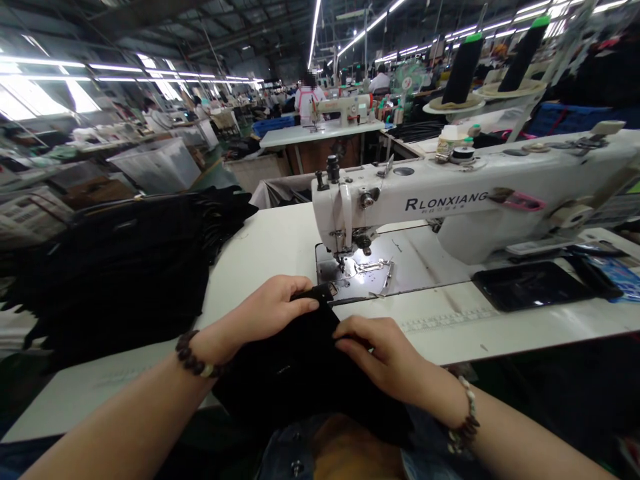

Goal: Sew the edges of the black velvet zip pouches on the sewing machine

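Observation:
A piece of black fabric [285, 373] hangs over the table's front edge and down toward my lap. My left hand [273, 307] pinches its upper edge between thumb and fingers, beside a small metal buckle [332, 290] at the fabric's corner. Lower and to the right, my right hand [375, 347] grips the fabric's right edge with curled fingers. Just beyond the buckle stands the white sewing machine [400, 193], its needle and presser foot [342, 261] over the metal plate [420, 267]. No fabric lies under the foot.
Black garments [120, 260] are piled high at the left. A dark phone-like device [533, 285] and a printed ruler scale [445, 320] lie right of my hands on the white table [255, 247]. Thread cones [463, 70] stand behind the machine. People work farther back.

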`<state>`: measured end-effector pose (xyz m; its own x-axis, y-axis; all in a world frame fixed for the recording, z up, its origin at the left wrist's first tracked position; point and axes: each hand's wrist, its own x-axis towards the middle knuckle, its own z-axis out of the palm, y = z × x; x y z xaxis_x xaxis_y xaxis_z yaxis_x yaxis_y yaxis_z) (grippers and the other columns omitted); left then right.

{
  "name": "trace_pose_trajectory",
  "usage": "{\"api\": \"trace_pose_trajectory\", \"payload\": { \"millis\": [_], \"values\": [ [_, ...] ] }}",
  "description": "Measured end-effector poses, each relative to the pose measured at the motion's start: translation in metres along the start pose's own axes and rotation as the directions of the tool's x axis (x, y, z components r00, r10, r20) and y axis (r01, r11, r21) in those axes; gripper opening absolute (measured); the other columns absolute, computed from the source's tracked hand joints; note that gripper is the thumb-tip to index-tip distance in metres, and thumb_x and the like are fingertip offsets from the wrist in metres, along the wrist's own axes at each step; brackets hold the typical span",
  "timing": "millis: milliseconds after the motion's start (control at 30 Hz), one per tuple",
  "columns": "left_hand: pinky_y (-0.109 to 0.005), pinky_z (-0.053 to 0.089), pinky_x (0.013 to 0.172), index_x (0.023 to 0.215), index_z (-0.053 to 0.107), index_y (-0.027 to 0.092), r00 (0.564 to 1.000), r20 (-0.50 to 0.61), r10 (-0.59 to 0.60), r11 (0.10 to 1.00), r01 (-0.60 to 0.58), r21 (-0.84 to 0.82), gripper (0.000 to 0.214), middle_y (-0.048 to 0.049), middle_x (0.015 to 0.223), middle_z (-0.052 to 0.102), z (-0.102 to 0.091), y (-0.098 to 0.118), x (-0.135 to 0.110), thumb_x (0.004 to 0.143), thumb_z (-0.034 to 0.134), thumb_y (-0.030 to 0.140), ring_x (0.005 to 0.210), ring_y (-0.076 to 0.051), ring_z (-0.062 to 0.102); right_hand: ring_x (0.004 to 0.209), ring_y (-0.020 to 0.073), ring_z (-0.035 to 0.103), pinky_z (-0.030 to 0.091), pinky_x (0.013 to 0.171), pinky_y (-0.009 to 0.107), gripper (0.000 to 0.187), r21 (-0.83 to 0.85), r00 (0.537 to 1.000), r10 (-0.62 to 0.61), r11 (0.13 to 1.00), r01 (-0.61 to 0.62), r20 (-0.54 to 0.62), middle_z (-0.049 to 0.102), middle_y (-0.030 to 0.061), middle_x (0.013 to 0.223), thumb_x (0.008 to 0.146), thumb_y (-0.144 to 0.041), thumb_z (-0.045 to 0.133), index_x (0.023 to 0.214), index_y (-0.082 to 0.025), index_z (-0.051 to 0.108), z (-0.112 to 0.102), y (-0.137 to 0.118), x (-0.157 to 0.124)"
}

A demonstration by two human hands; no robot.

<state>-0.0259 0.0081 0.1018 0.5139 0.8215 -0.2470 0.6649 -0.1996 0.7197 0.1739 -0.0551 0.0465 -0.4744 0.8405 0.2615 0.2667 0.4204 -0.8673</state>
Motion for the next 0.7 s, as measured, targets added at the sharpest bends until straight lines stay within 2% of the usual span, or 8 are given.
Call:
{"api": "trace_pose_trajectory", "payload": {
  "millis": [67, 167, 233, 333, 400, 533, 633, 700],
  "values": [
    [-0.024, 0.041, 0.059, 0.075, 0.057, 0.015, 1.000, 0.013, -0.012, 0.999, 0.012, -0.034, 0.022, 0.0004, 0.069, 0.058, -0.001, -0.003, 0.004, 0.075, 0.049, 0.035, 0.064, -0.016, 0.051, 0.079, 0.0102, 0.057, 0.044, 0.072, 0.022, 0.027, -0.066, 0.978, -0.109, 0.990, 0.122, 0.177, 0.064, 0.0021, 0.090, 0.083, -0.006, 0.038, 0.101, -0.018, 0.054, -0.014, -0.001, 0.002],
    [-0.023, 0.040, 0.058, 0.074, 0.057, 0.015, 0.998, 0.060, -0.018, 0.996, 0.024, -0.086, 0.020, 0.0011, 0.068, 0.057, -0.003, -0.006, 0.011, 0.076, 0.050, 0.033, 0.063, -0.015, 0.050, 0.093, 0.0124, 0.056, 0.044, 0.081, 0.025, 0.044, -0.198, 0.886, -0.211, 0.929, 0.314, 0.412, 0.059, 0.0074, 0.110, 0.081, -0.001, 0.034, 0.121, -0.015, 0.042, -0.030, 0.003, 0.011],
    [-0.023, 0.039, 0.058, 0.071, 0.056, 0.015, 0.996, 0.090, -0.005, 0.994, 0.016, -0.112, 0.019, 0.0018, 0.066, 0.055, -0.002, -0.007, 0.016, 0.076, 0.050, 0.032, 0.062, -0.014, 0.049, 0.083, 0.0144, 0.057, 0.047, 0.072, 0.026, 0.035, -0.319, 0.822, -0.280, 0.821, 0.473, 0.496, 0.062, 0.0101, 0.098, 0.086, -0.005, 0.032, 0.119, -0.009, 0.043, -0.034, 0.008, 0.017],
    [-0.022, 0.039, 0.058, 0.069, 0.054, 0.015, 0.993, 0.120, 0.020, 0.989, -0.003, -0.145, 0.017, 0.0023, 0.065, 0.053, 0.002, -0.010, 0.024, 0.076, 0.050, 0.030, 0.062, -0.013, 0.048, 0.064, 0.0147, 0.053, 0.043, 0.057, 0.027, 0.030, -0.434, 0.745, -0.395, 0.629, 0.646, 0.538, 0.060, 0.0070, 0.071, 0.091, -0.012, 0.027, 0.107, -0.004, 0.052, -0.034, 0.017, 0.023],
    [-0.022, 0.038, 0.059, 0.069, 0.054, 0.015, 0.991, 0.130, 0.030, 0.989, -0.011, -0.145, 0.016, 0.0023, 0.066, 0.053, 0.004, -0.013, 0.030, 0.077, 0.050, 0.029, 0.063, -0.013, 0.048, 0.058, 0.0138, 0.050, 0.040, 0.052, 0.027, 0.029, -0.471, 0.728, -0.436, 0.564, 0.679, 0.529, 0.057, 0.0045, 0.065, 0.091, -0.012, 0.029, 0.101, -0.006, 0.055, -0.033, 0.021, 0.025],
    [-0.022, 0.038, 0.058, 0.069, 0.054, 0.015, 0.992, 0.122, 0.019, 0.998, -0.011, -0.058, 0.018, 0.0025, 0.065, 0.053, 0.011, -0.022, 0.043, 0.076, 0.049, 0.031, 0.063, -0.013, 0.048, 0.053, 0.0116, 0.045, 0.034, 0.048, 0.027, 0.027, -0.527, 0.766, -0.377, 0.563, 0.636, 0.521, 0.057, 0.0045, 0.070, 0.089, -0.012, 0.033, 0.079, -0.013, 0.058, -0.036, 0.024, 0.024],
    [-0.022, 0.038, 0.059, 0.071, 0.057, 0.015, 0.994, 0.106, -0.009, 0.997, 0.001, 0.077, 0.020, 0.0007, 0.067, 0.057, 0.018, -0.028, 0.051, 0.077, 0.047, 0.031, 0.065, -0.015, 0.052, 0.055, 0.0116, 0.047, 0.034, 0.047, 0.027, 0.023, -0.504, 0.721, -0.368, 0.531, 0.681, 0.587, 0.060, 0.0077, 0.088, 0.087, -0.013, 0.036, 0.080, -0.013, 0.057, -0.036, 0.029, 0.023],
    [-0.022, 0.039, 0.061, 0.074, 0.058, 0.015, 0.995, 0.095, -0.028, 0.990, 0.014, 0.142, 0.021, -0.0007, 0.070, 0.061, 0.023, -0.032, 0.054, 0.079, 0.044, 0.029, 0.068, -0.016, 0.055, 0.054, 0.0117, 0.048, 0.033, 0.046, 0.027, 0.021, -0.506, 0.708, -0.341, 0.517, 0.691, 0.618, 0.061, 0.0071, 0.089, 0.087, -0.013, 0.037, 0.079, -0.014, 0.056, -0.033, 0.032, 0.025]
  ]
}}
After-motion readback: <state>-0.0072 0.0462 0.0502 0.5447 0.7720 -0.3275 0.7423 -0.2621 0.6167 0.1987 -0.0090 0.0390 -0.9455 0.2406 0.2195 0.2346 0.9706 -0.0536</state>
